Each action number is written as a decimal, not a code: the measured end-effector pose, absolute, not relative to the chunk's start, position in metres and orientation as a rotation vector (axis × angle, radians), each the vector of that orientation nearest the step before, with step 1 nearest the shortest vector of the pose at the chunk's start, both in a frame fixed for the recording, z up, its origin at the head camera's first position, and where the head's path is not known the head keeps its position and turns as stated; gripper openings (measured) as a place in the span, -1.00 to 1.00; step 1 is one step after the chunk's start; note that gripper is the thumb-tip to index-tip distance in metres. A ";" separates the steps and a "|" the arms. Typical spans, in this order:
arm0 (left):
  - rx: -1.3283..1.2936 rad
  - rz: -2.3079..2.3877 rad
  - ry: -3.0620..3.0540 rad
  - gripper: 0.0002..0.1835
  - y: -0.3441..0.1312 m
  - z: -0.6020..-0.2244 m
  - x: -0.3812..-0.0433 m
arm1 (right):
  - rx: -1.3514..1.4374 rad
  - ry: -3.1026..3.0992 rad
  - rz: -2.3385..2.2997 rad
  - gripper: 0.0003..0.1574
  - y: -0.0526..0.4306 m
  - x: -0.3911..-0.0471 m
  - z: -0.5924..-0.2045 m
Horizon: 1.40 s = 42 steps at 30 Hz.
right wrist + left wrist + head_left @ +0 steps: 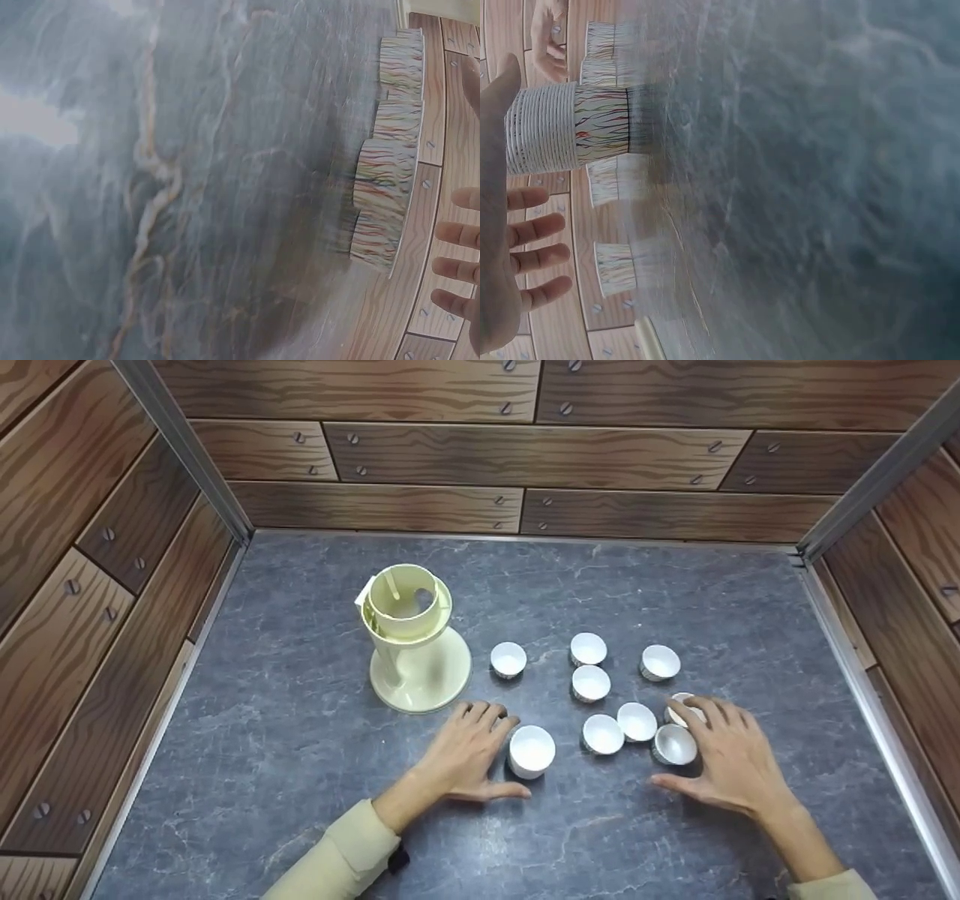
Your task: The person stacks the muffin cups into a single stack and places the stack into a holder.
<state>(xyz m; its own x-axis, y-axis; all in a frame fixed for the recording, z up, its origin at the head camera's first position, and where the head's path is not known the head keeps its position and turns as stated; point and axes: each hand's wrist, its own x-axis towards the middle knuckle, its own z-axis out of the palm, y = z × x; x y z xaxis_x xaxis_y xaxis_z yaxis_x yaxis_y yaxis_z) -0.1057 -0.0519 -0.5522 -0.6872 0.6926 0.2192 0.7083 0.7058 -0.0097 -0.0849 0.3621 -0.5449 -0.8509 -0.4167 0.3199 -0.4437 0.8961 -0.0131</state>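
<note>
My left hand (469,754) is open beside a stack of nested small paper cups (532,751), its thumb and fingers spread around the near left side. In the left wrist view the stack (577,127) shows many layered rims and a print of coloured wavy lines. On the right, my right hand (727,757) hovers with fingers spread by a greyish-looking cup (675,745). Its fingers partly hide another white cup (679,712) just behind. Two more cups, one (637,722) beside the grey one and one (603,734) further left, stand upright in the same row.
Further back stand a single cup (508,660), a close pair including a front cup (591,683), and another cup (660,662). A cream plastic appliance base (420,675) with an open cylinder on top stands at left. Wood-patterned walls (525,454) border the marbled tabletop (285,765).
</note>
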 end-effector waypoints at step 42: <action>-1.134 -0.199 -2.694 -0.21 -0.041 -0.560 -0.111 | 0.463 -2.906 0.026 0.17 0.390 -0.079 -0.559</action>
<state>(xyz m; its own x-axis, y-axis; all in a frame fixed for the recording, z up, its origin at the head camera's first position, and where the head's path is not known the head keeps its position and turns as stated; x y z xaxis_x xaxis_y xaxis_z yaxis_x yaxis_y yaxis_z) -0.1109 -0.0406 -0.5602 -0.6814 0.6898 0.2448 0.7183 0.6945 0.0422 -0.0788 0.3901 -0.5592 -0.9314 -0.3059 0.1974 -0.3093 0.9509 0.0138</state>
